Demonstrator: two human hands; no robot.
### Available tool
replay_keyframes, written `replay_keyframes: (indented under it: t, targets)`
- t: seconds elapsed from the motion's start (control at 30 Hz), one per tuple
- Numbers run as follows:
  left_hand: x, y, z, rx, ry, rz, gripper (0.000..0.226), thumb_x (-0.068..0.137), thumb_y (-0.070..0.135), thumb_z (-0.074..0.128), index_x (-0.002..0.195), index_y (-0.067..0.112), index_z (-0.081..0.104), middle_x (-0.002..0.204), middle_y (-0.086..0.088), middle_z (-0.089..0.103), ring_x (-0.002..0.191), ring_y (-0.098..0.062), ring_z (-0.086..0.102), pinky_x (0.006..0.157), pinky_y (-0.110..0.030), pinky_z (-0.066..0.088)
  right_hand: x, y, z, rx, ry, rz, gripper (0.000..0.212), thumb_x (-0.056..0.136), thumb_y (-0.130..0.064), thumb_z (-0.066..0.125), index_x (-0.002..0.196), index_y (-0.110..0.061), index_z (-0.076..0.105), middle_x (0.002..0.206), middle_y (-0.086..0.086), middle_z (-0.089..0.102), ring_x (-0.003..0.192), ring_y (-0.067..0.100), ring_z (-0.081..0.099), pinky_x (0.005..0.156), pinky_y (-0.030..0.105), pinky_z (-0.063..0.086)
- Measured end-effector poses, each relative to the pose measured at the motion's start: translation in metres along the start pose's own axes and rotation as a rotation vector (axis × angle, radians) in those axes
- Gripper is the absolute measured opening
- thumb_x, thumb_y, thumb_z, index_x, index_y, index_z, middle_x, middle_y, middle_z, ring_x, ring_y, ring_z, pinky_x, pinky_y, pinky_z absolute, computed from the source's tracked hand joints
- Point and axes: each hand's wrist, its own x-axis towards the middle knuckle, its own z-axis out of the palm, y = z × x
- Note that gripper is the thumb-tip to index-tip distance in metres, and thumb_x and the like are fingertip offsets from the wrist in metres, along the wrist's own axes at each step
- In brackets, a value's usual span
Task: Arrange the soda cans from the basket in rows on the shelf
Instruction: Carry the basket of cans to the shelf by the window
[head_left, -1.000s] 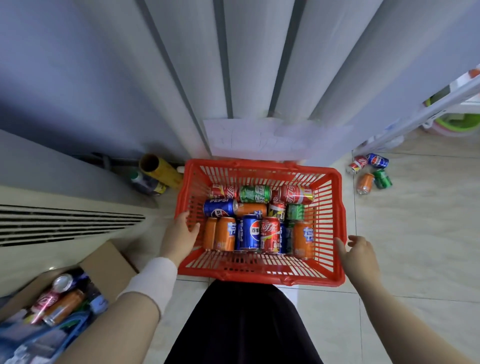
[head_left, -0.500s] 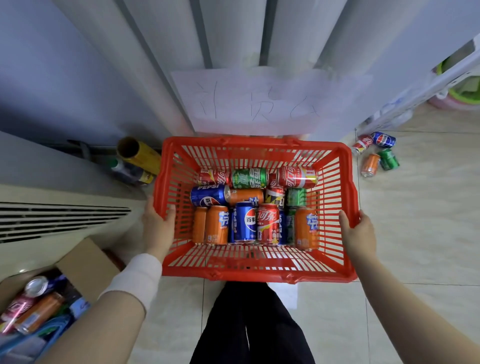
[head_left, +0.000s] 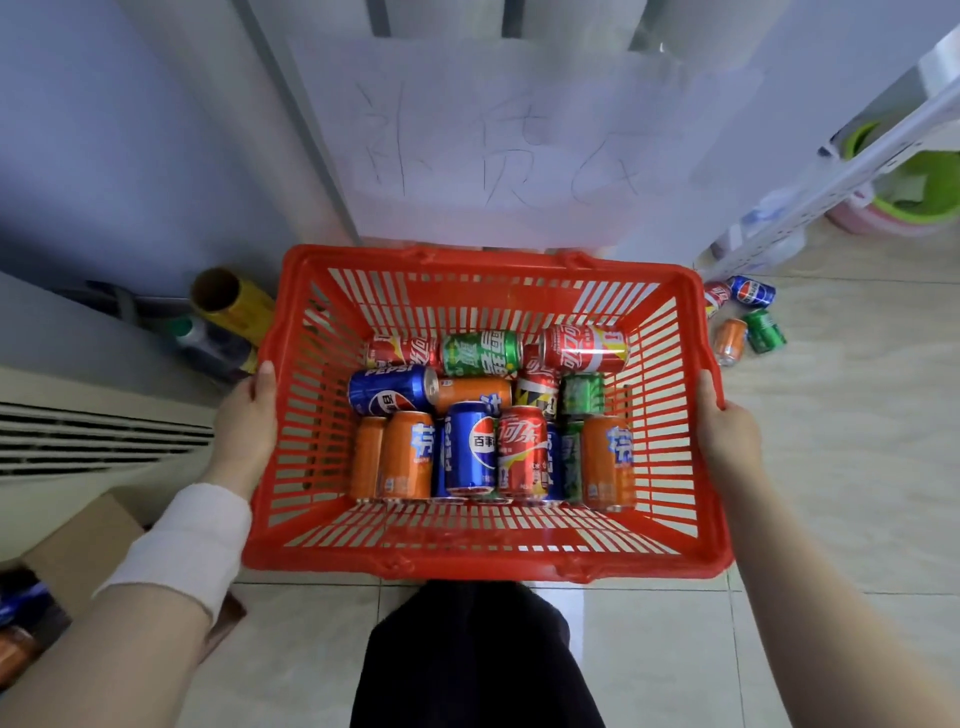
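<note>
a red basket (head_left: 483, 565) is in the middle of the view, over a tiled floor (head_left: 841, 467). both hands hold it. the left hand (head_left: 247, 421) clasps the rim at 9 o'clock of the basket; its thumb lies on top of the rim and the other fingers are hidden below. the right hand (head_left: 724, 434) clasps the rim at 3 o'clock in the same way. a white band (head_left: 187, 545) is around the left wrist. whether the basket touches the floor, i cannot tell.

the cans (head_left: 522, 452) lie on their sides on the bottom of the basket, packed and touching each other. in the row nearest 6 o'clock are orange, blue, red and green ones, side by side. behind them a blue can (head_left: 389, 389) lies crosswise. at 12 o'clock a green can (head_left: 480, 353) lies between two red ones.

at 12 o'clock from the basket a paper (head_left: 498, 140) with handwriting hangs on the wall. at 2 o'clock four loose cans (head_left: 730, 340) lie on the floor, near a white rail (head_left: 857, 171). at 10 o'clock lies a yellow roll (head_left: 231, 301). at 8 o'clock is a cardboard box (head_left: 78, 551). at 6 o'clock dark clothing (head_left: 478, 660) of the person shows.
</note>
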Motion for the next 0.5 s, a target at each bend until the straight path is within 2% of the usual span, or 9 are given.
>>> replay_keyframes:
  t: [0.07,0.13,0.3,0.4,0.5]
  targets:
    - [0.002,0.0,0.0,0.013,0.006,0.009,0.057,0.099,0.043,0.027,0.108,-0.003,0.059,0.109,-0.032,0.059,0.104,-0.044,0.055,0.086,-0.043,0.041,0.004,0.003,0.0,0.021,-0.03,-0.005,0.053,0.093,-0.056,0.032,0.095,-0.009,0.057,0.072,0.001,0.061,0.061,0.015,0.059,0.062,0.029,0.047]
    - [0.0,0.001,0.0,0.038,0.03,0.016,0.057,0.099,0.042,0.029,0.105,-0.005,0.06,0.106,-0.034,0.059,0.102,-0.046,0.054,0.084,-0.042,0.041,0.004,0.005,0.001,0.033,-0.043,-0.028,0.053,0.093,-0.057,0.033,0.096,-0.01,0.058,0.076,0.003,0.064,0.063,0.016,0.062,0.059,0.027,0.048]
    - [-0.02,0.014,-0.005,0.053,0.061,0.043,0.043,0.1,0.038,0.03,0.088,0.005,0.055,0.087,-0.023,0.056,0.088,-0.041,0.054,0.072,-0.034,0.033,-0.009,0.008,-0.001,0.009,-0.02,-0.062,0.055,0.093,-0.057,0.031,0.102,-0.01,0.059,0.087,0.007,0.066,0.068,0.021,0.064,0.067,0.031,0.051]
    - [-0.037,0.019,-0.016,0.058,0.044,0.043,0.047,0.099,0.038,0.03,0.096,0.001,0.058,0.087,-0.02,0.056,0.081,-0.033,0.052,0.071,-0.033,0.033,-0.028,0.017,-0.008,0.001,0.003,-0.038,0.055,0.092,-0.058,0.03,0.101,-0.011,0.058,0.088,0.007,0.065,0.068,0.02,0.063,0.066,0.031,0.05]
    - [-0.057,0.029,-0.034,0.072,0.02,0.075,0.045,0.099,0.035,0.033,0.102,-0.001,0.06,0.091,-0.024,0.06,0.085,-0.038,0.055,0.071,-0.031,0.032,-0.056,0.028,-0.025,-0.017,0.041,-0.007,0.054,0.093,-0.057,0.028,0.098,-0.011,0.057,0.087,0.007,0.062,0.07,0.022,0.06,0.069,0.032,0.048]
